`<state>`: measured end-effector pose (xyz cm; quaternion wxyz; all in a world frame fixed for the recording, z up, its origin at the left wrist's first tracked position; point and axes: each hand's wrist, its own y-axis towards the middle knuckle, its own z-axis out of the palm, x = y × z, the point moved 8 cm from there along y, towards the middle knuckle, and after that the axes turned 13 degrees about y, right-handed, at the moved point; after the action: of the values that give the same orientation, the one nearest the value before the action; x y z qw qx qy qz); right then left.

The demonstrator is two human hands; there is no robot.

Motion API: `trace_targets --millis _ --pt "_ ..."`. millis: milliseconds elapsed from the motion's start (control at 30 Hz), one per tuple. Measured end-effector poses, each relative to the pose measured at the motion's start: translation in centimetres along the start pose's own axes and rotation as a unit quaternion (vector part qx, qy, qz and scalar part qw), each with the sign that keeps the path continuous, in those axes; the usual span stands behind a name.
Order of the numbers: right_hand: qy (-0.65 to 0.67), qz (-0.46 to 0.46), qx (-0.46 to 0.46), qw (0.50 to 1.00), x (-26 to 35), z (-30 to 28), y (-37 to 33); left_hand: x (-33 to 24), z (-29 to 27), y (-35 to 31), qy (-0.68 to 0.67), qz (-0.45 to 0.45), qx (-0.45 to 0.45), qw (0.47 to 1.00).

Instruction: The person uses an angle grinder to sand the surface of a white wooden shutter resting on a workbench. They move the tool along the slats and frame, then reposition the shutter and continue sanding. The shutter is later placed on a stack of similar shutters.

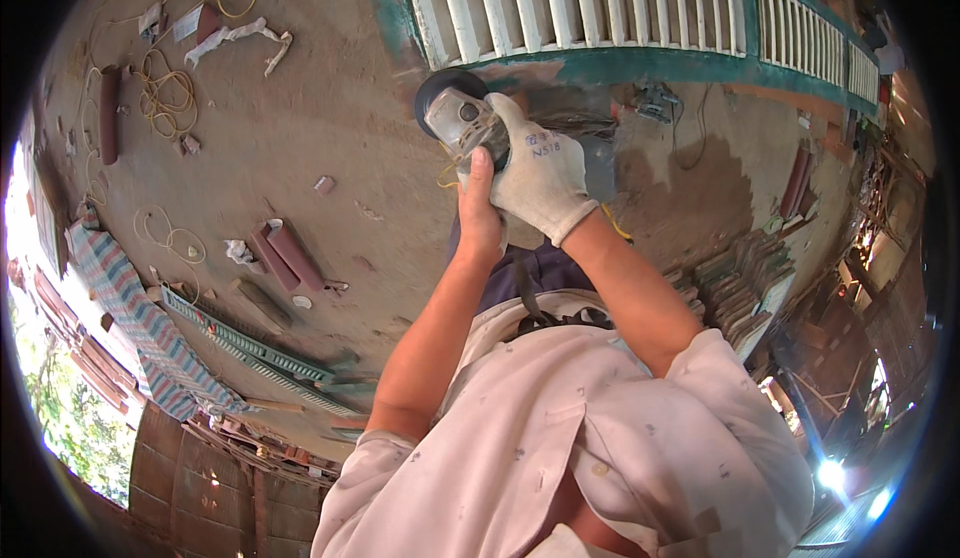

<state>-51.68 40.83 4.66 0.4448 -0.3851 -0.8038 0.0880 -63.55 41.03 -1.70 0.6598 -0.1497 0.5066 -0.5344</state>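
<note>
An angle grinder (462, 118) with a dark round disc (432, 98) is held between my two hands. My bare left hand (482, 203) is closed on its near side, the thumb pointing up along the body. My right hand (545, 170), in a pale work glove, wraps round it from the right. The disc lies beside the lower left corner of a louvred panel (600, 66) with a green frame and white slats; whether it touches the frame I cannot tell. Bare brownish patches show along the frame's near edge. My hands hide part of the grinder's body.
Yellow cord (168, 98) lies coiled on the floor at the left. Reddish-brown rolls (288, 256) and scraps lie nearer. A green slatted piece (250, 348) and a striped sheet (150, 308) are at the lower left. Stacked wooden pieces (735, 283) stand on the right.
</note>
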Motion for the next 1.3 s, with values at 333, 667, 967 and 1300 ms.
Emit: trace_targets --millis 333,667,967,1300 --pt "0.040 0.069 -0.044 0.996 -5.0 -5.3 -1.9 2.9 5.1 0.8 0.120 -0.023 0.023 0.992" --pt "0.041 0.022 -0.045 0.998 -5.8 -5.5 -1.2 4.5 5.3 1.8 0.061 -0.003 0.039 0.997" --pt "0.042 0.051 -0.140 0.988 -11.1 -11.7 -3.4 6.8 12.5 1.9 0.164 -0.092 0.075 0.979" --pt "0.040 0.014 0.015 0.999 -5.3 -3.9 -0.7 3.2 5.5 0.2 0.038 -0.036 0.012 0.999"
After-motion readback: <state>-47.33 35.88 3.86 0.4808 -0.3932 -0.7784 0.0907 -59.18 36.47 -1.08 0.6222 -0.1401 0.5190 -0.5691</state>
